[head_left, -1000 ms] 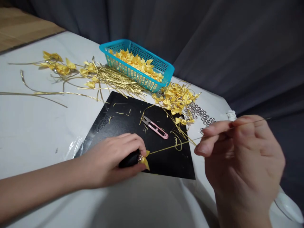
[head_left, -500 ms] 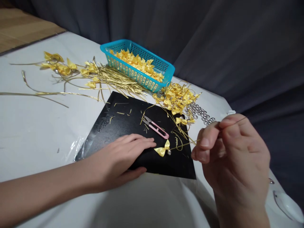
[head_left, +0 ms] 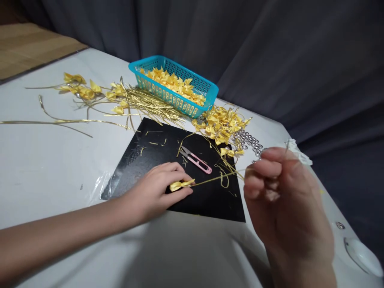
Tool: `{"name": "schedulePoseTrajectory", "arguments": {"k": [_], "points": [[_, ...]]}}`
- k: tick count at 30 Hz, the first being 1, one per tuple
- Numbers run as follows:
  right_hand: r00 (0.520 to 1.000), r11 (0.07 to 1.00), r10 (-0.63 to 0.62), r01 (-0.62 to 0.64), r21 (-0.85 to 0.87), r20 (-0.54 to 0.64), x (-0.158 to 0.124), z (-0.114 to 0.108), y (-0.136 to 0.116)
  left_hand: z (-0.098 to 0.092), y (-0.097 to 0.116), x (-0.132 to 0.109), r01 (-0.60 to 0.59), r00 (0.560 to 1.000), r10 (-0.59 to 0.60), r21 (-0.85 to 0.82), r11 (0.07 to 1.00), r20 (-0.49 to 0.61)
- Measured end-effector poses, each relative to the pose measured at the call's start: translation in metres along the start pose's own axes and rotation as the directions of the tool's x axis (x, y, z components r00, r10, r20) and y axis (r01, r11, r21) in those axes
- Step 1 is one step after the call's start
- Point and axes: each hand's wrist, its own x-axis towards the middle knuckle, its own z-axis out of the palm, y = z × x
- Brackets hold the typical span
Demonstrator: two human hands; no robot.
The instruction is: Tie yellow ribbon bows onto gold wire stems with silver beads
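Note:
My left hand (head_left: pixel 163 186) rests on the black mat (head_left: pixel 126 172), its thumb and fingers closed around a small yellow ribbon bow (head_left: pixel 179 185). From the bow a gold cord (head_left: pixel 213 179) runs taut to the right. My right hand (head_left: pixel 288 200), raised at the right, pinches the far end of that cord between thumb and forefinger. Pink-handled thread snips (head_left: pixel 197 161) lie on the mat just beyond the left hand, among short gold cord scraps. The silver bead seen beside the bow earlier is mostly hidden now.
A turquoise basket (head_left: pixel 168 89) of yellow bows stands at the back. In front of it lies a bundle of gold cords (head_left: pixel 153 105). To its right are a pile of corded bows (head_left: pixel 222 120) and silver beads (head_left: pixel 250 142). A white rounded object (head_left: pixel 363 256) sits at the right edge.
My left hand has gone from lying flat beside the bow to closing on it. The bow has turned and shifted left. My right hand still holds the cord and has tilted.

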Motion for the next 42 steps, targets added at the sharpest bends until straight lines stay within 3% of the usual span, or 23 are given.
{"name": "schedulePoseTrajectory", "arguments": {"k": [4, 6, 9, 12, 16, 21, 26, 31, 35, 39, 42], "points": [[0.999, 1.000, -0.030, 0.030, -0.006, -0.031, 0.008, -0.009, 0.006, -0.007, 0.007, -0.006, 0.075, 0.997, -0.073, -0.196, 0.978, 0.018], [0.996, 0.999, -0.038, 0.037, -0.011, -0.084, 0.012, -0.014, 0.008, -0.009, 0.010, -0.011, 0.166, 0.986, -0.168, -0.324, 0.931, 0.024], [0.986, 1.000, -0.023, 0.021, -0.010, -0.167, 0.019, -0.019, 0.013, -0.011, 0.009, -0.016, 0.290, 0.947, -0.318, -0.532, 0.796, 0.041], [0.980, 0.999, 0.007, -0.014, -0.034, -0.199, 0.024, -0.019, 0.023, -0.013, 0.004, -0.016, 0.311, 0.906, -0.424, -0.688, 0.656, 0.005], [0.968, 0.994, 0.061, -0.082, -0.078, -0.244, 0.026, -0.018, 0.039, -0.019, 0.000, -0.010, 0.289, 0.852, -0.519, -0.769, 0.571, -0.065], [0.927, 0.976, 0.153, -0.197, -0.097, -0.342, 0.025, -0.019, 0.054, -0.026, -0.001, -0.006, 0.334, 0.830, -0.557, -0.768, 0.547, -0.036], [0.913, 0.976, 0.117, -0.179, -0.126, -0.391, 0.024, -0.018, 0.053, -0.027, -0.002, -0.006, 0.373, 0.857, -0.514, -0.739, 0.561, 0.042], [0.946, 0.967, -0.069, -0.015, -0.254, -0.317, 0.015, -0.012, 0.025, -0.025, -0.003, -0.008, 0.364, 0.882, -0.472, -0.670, 0.648, 0.023], [0.953, 0.890, -0.212, 0.096, -0.445, -0.218, 0.002, -0.003, 0.002, -0.019, -0.003, -0.013, 0.314, 0.915, -0.403, -0.630, 0.710, 0.001], [0.960, 0.905, -0.231, 0.152, -0.397, -0.160, -0.006, 0.004, -0.004, -0.017, -0.001, -0.017, 0.246, 0.958, -0.282, -0.633, 0.734, 0.045], [0.937, 0.906, -0.267, 0.166, -0.389, -0.223, -0.008, 0.006, -0.005, -0.017, 0.002, -0.018, 0.199, 0.979, -0.186, -0.553, 0.809, 0.080]]}}
